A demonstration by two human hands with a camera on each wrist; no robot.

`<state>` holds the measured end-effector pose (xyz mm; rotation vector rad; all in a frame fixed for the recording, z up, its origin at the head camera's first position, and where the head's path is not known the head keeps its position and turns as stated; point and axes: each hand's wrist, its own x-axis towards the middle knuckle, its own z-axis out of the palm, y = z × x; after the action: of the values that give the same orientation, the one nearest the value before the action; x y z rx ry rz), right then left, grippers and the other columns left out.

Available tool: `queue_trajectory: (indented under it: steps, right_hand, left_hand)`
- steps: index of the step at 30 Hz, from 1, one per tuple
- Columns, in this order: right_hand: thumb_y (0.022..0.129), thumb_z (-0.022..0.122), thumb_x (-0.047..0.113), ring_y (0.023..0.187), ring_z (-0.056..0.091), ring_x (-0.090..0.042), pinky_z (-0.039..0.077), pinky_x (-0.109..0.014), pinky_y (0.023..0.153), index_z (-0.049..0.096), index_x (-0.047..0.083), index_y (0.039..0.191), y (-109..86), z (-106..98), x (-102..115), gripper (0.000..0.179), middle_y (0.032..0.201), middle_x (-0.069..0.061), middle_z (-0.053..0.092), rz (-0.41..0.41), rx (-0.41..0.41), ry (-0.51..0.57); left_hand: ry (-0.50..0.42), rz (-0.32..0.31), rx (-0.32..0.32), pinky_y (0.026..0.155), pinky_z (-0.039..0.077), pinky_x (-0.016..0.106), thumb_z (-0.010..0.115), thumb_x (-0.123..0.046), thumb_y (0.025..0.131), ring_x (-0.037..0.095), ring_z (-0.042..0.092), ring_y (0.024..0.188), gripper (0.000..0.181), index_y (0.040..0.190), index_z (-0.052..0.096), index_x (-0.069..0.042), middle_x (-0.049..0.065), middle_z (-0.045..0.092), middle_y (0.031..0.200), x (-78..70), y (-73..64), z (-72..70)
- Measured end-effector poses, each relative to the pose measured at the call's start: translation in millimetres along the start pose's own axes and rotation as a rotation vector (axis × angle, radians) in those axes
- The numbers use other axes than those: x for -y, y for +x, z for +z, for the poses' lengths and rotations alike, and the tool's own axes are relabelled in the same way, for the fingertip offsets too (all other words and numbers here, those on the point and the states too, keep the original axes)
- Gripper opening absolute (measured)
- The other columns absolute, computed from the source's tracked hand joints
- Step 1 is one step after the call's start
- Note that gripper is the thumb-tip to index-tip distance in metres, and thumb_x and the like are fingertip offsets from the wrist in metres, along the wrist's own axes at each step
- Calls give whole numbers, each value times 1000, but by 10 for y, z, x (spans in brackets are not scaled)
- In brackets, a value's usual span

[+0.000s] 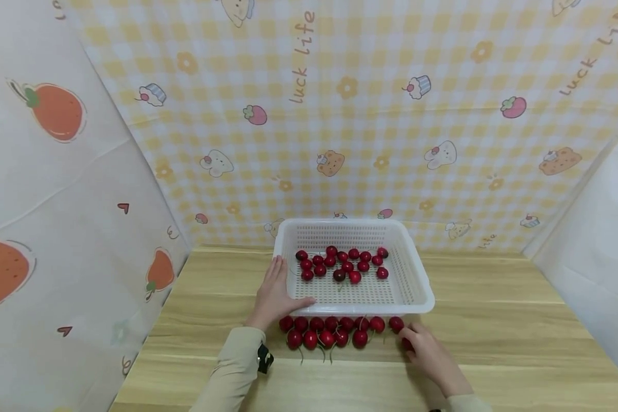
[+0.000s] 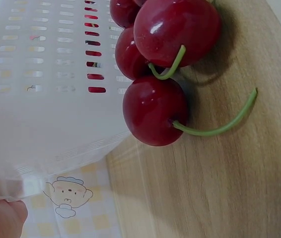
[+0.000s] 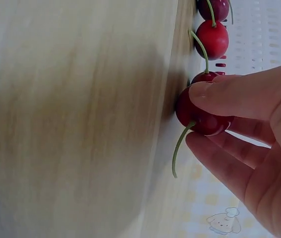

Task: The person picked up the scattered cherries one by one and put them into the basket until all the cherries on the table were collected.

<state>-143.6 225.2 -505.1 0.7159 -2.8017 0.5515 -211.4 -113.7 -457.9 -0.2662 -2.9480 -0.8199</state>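
Cherry [image 3: 212, 124]: held in the right hand [image 1: 426, 352], pinched between the thumb and the fingers, which are closed around it. Position: above or on the tabletop [image 1: 499, 326], in front of the basket, toward its front right corner; contact with the surface cannot be determined. The green stem [image 3: 176, 153] points away from the hand.

Basket [image 1: 340, 309]: white, perforated, upright at the tabletop's back edge, between the left and right edges. Loose cherries [image 1: 347, 267] lie on its floor, mostly toward the rear.

Left hand [image 1: 274, 294]: spread at the basket's front left corner, fingers extended along the left rim, thumb across the front rim.

Row cherries [image 1: 327, 339]: 2 rows on the tabletop along the basket's front side, several with stems toward the tabletop's front. 1 end cherry [image 1: 396, 324] sits just beside the right hand's fingertips.

Printed fabric [image 1: 371, 131]: hangs behind the tabletop's back edge.
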Motion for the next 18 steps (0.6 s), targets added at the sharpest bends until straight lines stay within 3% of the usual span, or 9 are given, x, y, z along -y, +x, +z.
queue_trajectory:
  steps: [5,9,18]
  right_hand:
    - [49,74,-15,69,49,-8,49,-24,57,62,7,77,11,-73,30,37,77,4,49,-81,-64,20]
    - [49,72,-16,69,51,-9,48,-22,55,60,8,78,60,-254,115,40,78,4,50,-176,-94,79]
    - [58,74,-12,74,56,-11,51,-17,57,62,6,86,406,-858,388,35,88,-3,56,-309,7,236]
  left_hand:
    - [-2,-3,0,112,15,41,67,-68,61,29,7,139,118,141,20,6,20,12,149,0,-3,-5]
    - [-9,-5,-4,111,15,42,67,-67,61,30,7,139,118,141,20,6,20,12,149,-4,-3,-7]
    - [-15,-13,0,112,15,41,67,-67,60,29,7,139,119,142,19,4,19,11,150,7,4,-2]
